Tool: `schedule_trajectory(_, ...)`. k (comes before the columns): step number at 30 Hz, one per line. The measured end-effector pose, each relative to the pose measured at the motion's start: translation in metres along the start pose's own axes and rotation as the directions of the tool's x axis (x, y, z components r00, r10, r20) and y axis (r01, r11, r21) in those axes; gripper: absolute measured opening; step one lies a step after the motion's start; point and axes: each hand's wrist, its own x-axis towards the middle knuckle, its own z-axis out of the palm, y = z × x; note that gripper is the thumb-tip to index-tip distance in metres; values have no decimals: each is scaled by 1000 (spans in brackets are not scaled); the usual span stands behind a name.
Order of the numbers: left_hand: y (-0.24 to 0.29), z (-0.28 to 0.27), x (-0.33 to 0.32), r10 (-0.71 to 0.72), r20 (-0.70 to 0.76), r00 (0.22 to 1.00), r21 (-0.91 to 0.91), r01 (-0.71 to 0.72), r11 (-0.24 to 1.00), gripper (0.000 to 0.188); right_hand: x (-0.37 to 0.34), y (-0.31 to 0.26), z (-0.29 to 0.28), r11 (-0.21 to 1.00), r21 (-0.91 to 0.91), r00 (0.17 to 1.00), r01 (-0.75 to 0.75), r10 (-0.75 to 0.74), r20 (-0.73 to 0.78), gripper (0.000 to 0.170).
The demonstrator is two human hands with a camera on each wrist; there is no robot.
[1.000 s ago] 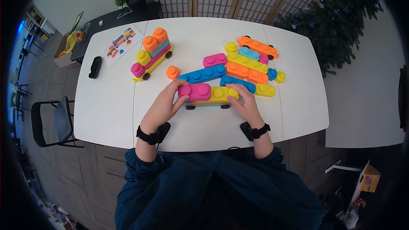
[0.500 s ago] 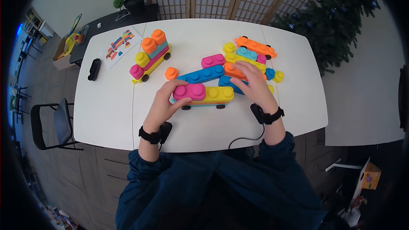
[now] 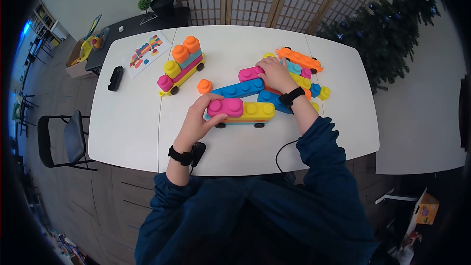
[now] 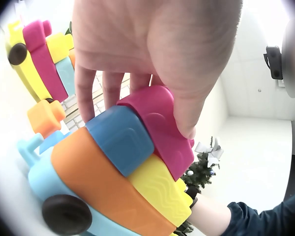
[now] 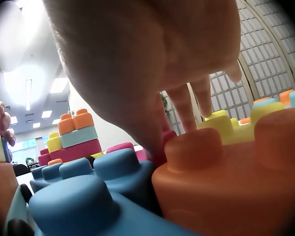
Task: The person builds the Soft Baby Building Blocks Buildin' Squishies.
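My left hand [image 3: 194, 120] grips a magenta block [image 3: 225, 108] on top of a wheeled block car, thumb on the near side and fingers behind. Beside that block sits a yellow block [image 3: 258, 111]. Under them the left wrist view shows a blue block [image 4: 123, 137], an orange layer [image 4: 103, 179] and a light blue wheeled base [image 4: 42, 177]. My right hand [image 3: 278, 76] reaches over the loose blocks and pinches the right end of another magenta block [image 3: 249, 73]. Its other fingers point down beside an orange block [image 5: 231, 172].
Long blue blocks [image 3: 239, 89] lie behind the car, with a loose orange block [image 3: 204, 86] to their left. Farther left stands a second block car [image 3: 185, 73] near a picture sheet [image 3: 148, 53] and a black object [image 3: 115, 78]. An orange wheeled base [image 3: 300, 59] lies far right.
My right hand has left the car's yellow end and moved away from me, over the loose blocks to the loose magenta block. My left hand keeps its hold on the car's magenta block.
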Motion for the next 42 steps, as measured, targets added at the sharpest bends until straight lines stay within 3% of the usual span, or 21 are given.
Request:
schedule_trajectory(5,0,1,1,12,-8,1000,7,-12,1000,43,-3,-5,-18,995,78,998,60,-57,-42,27)
schedule_trajectory(7,0,1,0,4,-8,1000,4,-4,1000,43,-9,-14,-39,960,271,998,-67,66,14,28)
schedule_trajectory(8,0,1,0,2,-9,1000,3,-2,1000,43,-14,-16,-46,960,271,998,-67,65,16,28)
schedule_trajectory(10,0,2,0,17,-22,1000,16,-17,1000,43,-33,-16,-55,785,619,992,-26,98,-82,29)
schedule_trajectory(11,0,2,0,16,-21,1000,14,-16,1000,43,-43,-18,-56,786,618,992,-29,99,-80,29)
schedule_trajectory(13,0,1,0,-35,8,999,-6,35,999,46,-67,-21,-58,557,830,982,23,145,-124,30)
schedule_trajectory(18,2,3,1,-42,10,999,-8,42,999,45,-114,-26,-47,388,922,990,3,126,-56,29)
schedule_trajectory(25,1,6,3,-28,-2,1000,-1,28,1000,45,-126,-38,-39,424,904,992,53,84,-98,29)
schedule_trajectory(27,2,6,3,-18,-10,1000,-1,18,1000,44,-127,-39,-37,496,855,982,151,28,-189,30)
schedule_trajectory(30,2,6,3,-21,4,1000,-1,21,1000,44,-128,-41,-37,535,834,985,134,23,-172,31)
schedule_trajectory(42,1,8,3,-33,7,999,-3,33,999,43,-125,-43,-28,466,877,988,114,36,-147,30)
